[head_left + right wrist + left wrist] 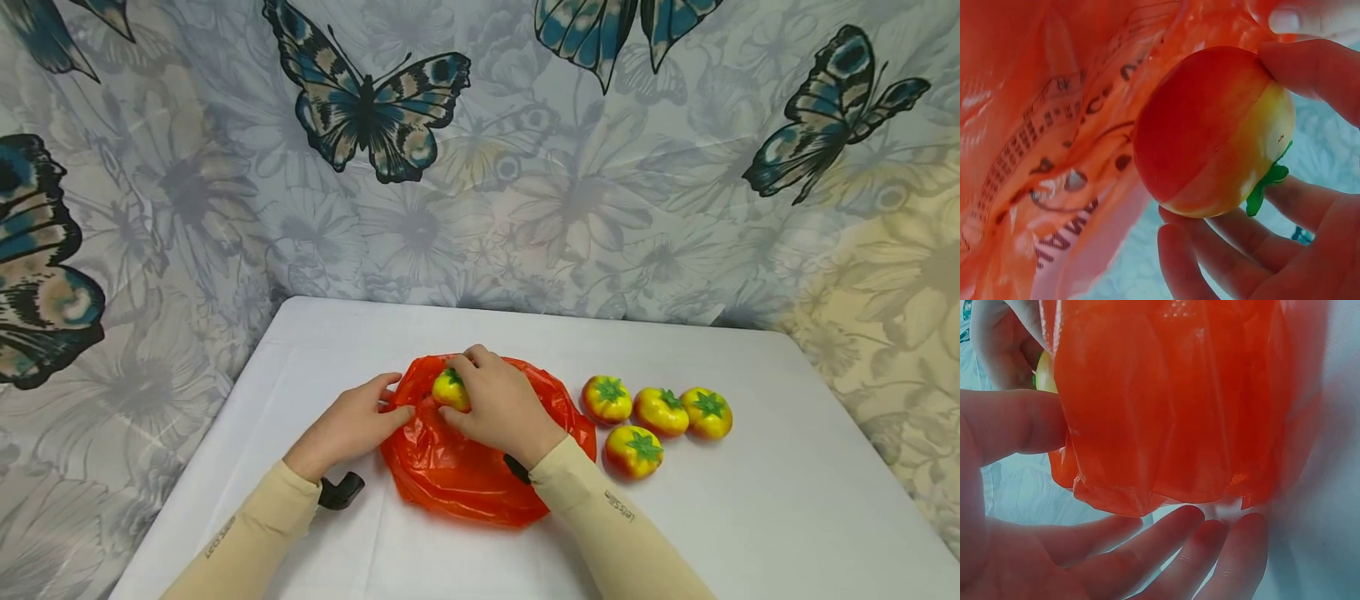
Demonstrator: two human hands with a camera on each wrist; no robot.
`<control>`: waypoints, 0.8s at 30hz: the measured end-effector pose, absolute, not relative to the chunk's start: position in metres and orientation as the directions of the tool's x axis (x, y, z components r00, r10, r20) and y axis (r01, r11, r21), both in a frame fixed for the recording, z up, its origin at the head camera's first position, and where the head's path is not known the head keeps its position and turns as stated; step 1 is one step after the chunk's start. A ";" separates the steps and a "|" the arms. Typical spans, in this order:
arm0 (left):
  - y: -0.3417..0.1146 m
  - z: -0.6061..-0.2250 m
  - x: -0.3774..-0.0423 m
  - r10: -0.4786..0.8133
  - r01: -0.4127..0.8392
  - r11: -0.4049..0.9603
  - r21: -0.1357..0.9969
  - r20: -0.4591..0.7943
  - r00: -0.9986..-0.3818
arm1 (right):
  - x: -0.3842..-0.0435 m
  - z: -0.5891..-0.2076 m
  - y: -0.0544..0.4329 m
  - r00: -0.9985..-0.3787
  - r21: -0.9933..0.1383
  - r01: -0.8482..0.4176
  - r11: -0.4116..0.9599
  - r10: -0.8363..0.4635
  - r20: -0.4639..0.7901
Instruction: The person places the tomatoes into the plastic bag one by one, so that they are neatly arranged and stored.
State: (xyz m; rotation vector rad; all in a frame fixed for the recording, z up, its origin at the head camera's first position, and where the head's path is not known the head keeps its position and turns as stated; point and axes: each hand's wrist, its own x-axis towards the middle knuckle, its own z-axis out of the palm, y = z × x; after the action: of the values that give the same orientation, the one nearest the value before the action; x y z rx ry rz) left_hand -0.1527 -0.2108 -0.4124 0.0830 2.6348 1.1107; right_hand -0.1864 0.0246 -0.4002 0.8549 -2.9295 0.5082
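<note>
My right hand (498, 404) grips a red-and-yellow persimmon (1213, 134) with a green leafy top, thumb on one side and fingers on the other. In the head view the persimmon is over the upper left part of a red plastic bag (480, 492). Dark print shows on the bag in the right wrist view. My left hand (352, 429) is at the bag's left edge. Its thumb (1022, 422) touches the bag's side, and the other fingers (1235, 562) stretch out along the lower edge in the left wrist view.
Several more persimmons stand on the white table (787, 500) right of the bag, among them a front one (633, 452) and a far right one (707, 413). Behind the table hangs a butterfly-patterned cloth (525, 208). A black strap end (341, 492) sticks out by the left wrist.
</note>
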 end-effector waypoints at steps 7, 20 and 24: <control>-0.210 -0.414 -0.153 0.164 -0.044 0.707 0.706 -0.224 -0.961 | -0.191 -0.409 0.012 -0.841 -0.274 -0.538 0.797 -0.530 0.109; -0.211 -0.416 -0.153 0.158 -0.045 0.721 0.692 -0.228 -0.961 | -0.192 -0.415 0.001 -0.836 -0.235 -0.547 0.803 -0.540 0.099; -0.210 -0.417 -0.154 0.164 -0.037 0.720 0.693 -0.222 -0.961 | -0.193 -0.417 0.001 -0.845 -0.234 -0.531 0.814 -0.529 0.075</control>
State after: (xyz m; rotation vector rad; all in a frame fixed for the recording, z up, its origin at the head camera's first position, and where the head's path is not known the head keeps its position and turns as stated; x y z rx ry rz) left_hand -0.1539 -0.2101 -0.4170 0.1003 2.6587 1.0786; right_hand -0.1926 0.0010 -0.4173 0.8724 -2.9864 0.3887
